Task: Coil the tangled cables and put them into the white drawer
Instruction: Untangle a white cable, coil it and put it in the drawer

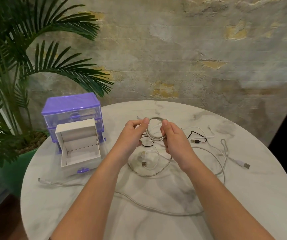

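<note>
Hands above table [243, 196] — left hand [132, 134], right hand [175, 137] fingers pinching grey cable coil [154, 134]; white drawer [80, 153] open.

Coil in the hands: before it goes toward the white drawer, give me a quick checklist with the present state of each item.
1. Both hands hold the coil: ok, left hand and right hand pinch it on opposite sides.
2. Cable fully wound: not ok, its grey tail trails across the marble table.
3. White drawer open: ok, pulled out of the purple organizer.
4. Drawer has room: ok, no cables visible inside.
5. Coil free of other cables: cannot tell, the black cable and white cable lie tangled right below it.
6. Remaining cables sorted: not ok, all lie loose.
</note>
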`<action>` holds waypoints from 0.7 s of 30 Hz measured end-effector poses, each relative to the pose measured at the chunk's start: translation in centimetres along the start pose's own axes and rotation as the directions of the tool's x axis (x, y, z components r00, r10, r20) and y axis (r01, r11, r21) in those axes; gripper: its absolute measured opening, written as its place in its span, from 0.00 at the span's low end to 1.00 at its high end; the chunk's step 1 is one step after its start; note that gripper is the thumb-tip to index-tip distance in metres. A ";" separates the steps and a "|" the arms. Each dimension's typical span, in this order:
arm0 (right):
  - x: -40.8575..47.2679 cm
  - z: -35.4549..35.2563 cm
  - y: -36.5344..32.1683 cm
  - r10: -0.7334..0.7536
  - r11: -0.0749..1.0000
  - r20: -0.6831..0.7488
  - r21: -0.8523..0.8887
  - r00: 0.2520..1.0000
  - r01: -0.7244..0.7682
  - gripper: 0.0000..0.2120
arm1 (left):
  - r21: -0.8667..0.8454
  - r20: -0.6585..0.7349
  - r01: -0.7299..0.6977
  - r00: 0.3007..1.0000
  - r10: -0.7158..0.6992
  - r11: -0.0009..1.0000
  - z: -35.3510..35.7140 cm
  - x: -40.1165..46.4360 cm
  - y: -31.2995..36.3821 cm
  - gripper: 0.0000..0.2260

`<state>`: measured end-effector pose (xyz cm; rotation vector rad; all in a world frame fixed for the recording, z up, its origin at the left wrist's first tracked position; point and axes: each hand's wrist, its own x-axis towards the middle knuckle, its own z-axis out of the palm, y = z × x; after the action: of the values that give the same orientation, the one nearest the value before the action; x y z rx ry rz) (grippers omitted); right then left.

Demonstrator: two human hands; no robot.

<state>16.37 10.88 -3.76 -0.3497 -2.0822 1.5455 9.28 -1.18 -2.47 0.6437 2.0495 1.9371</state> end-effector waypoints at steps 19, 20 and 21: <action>0.2 -0.2 0.1 -0.061 0.972 -0.144 -0.233 0.988 0.026 0.19 | -0.051 0.035 -0.009 0.999 0.011 0.999 -0.1 -0.8 0.7 0.11; 0.2 -0.2 0.0 -0.036 0.983 -0.119 -0.183 0.992 0.014 0.19 | -0.076 0.038 -0.002 0.999 0.005 0.997 -0.1 -0.8 0.6 0.11; 0.2 -0.1 0.0 -0.006 0.992 -0.093 -0.124 0.996 -0.006 0.19 | -0.117 0.048 0.008 0.999 -0.003 0.993 -0.1 -0.8 0.5 0.11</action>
<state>16.25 11.08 -3.65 -0.4581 -2.1103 1.3757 10.00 -1.69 -2.10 0.6508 1.8913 2.0010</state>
